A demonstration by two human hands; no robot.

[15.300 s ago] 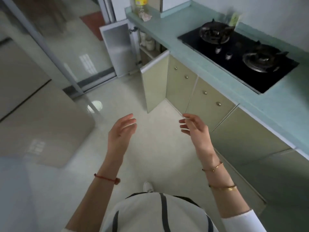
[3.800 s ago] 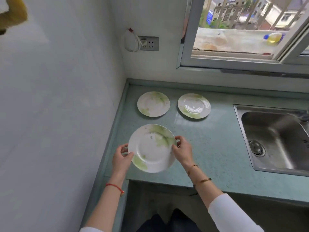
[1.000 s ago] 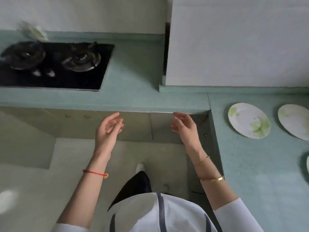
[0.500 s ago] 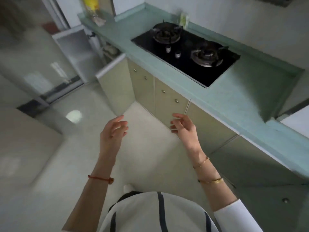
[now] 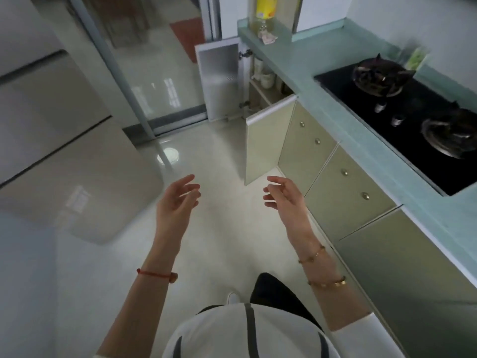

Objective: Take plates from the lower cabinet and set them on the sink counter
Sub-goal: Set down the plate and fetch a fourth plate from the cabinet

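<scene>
My left hand (image 5: 176,202) and my right hand (image 5: 285,197) hang in front of me over the pale floor, both empty with fingers apart. Ahead stands the lower cabinet (image 5: 260,91) with both doors swung out: a beige door (image 5: 265,140) nearest me and a frosted glass door (image 5: 219,78) behind it. White crockery (image 5: 265,78) shows on a shelf inside; I cannot make out plates there. The sink counter and its plates are out of view.
A teal counter (image 5: 304,65) runs along the right, carrying a black gas hob (image 5: 413,117) and a yellow-capped bottle (image 5: 265,14). Shut beige drawer fronts (image 5: 343,195) sit under it. A glass sliding door (image 5: 144,81) stands at the left. A glossy appliance front (image 5: 56,140) is at far left.
My view has swung from the sink corner and its plates to the floor, then toward the open cabinet, which is now closer. Both hands stay empty.
</scene>
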